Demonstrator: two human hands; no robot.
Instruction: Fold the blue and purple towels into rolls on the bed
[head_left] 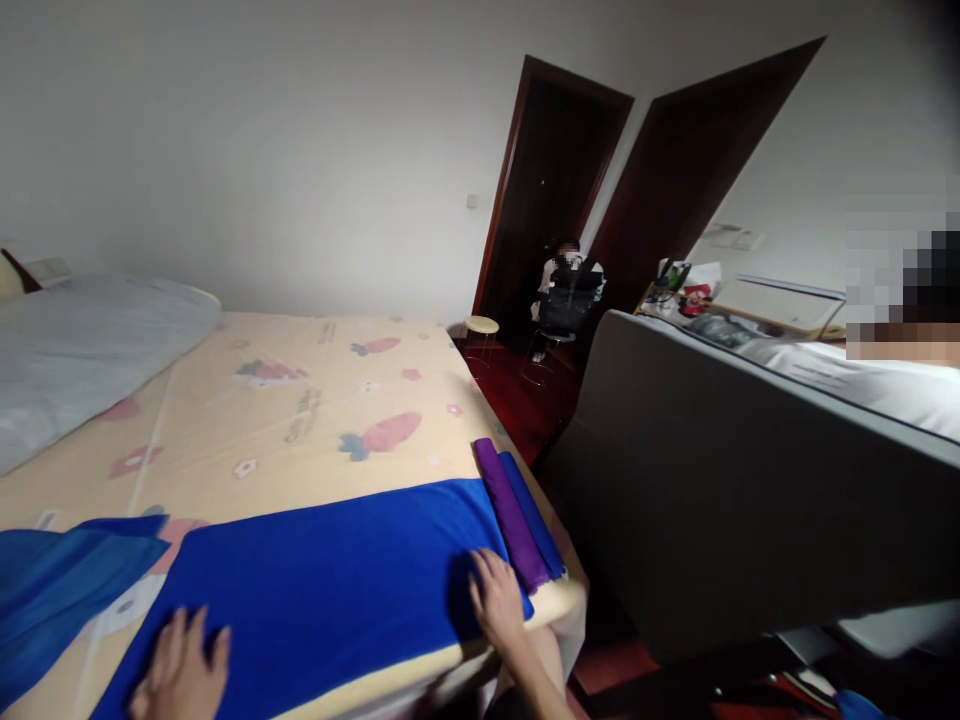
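A blue cloth [322,580] lies spread flat along the near edge of a bed covered with a patterned yellow sheet [300,420]. On the cloth's lower left part rests my left hand [182,668], fingers apart and holding nothing. My right hand [496,600] is at the cloth's right end, fingers spread, with nothing held. Just beyond it, a purple roll [511,515] and a blue roll [534,515] lie side by side at the bed's right edge. Another blue cloth [67,590] lies loosely crumpled at the far left.
A grey blanket [97,350] covers the bed's back left. Right of the bed stands a dark grey panel [735,480], with a person partly visible behind it. Near the dark door [559,170] are a round stool [481,326] and another person seated on a chair.
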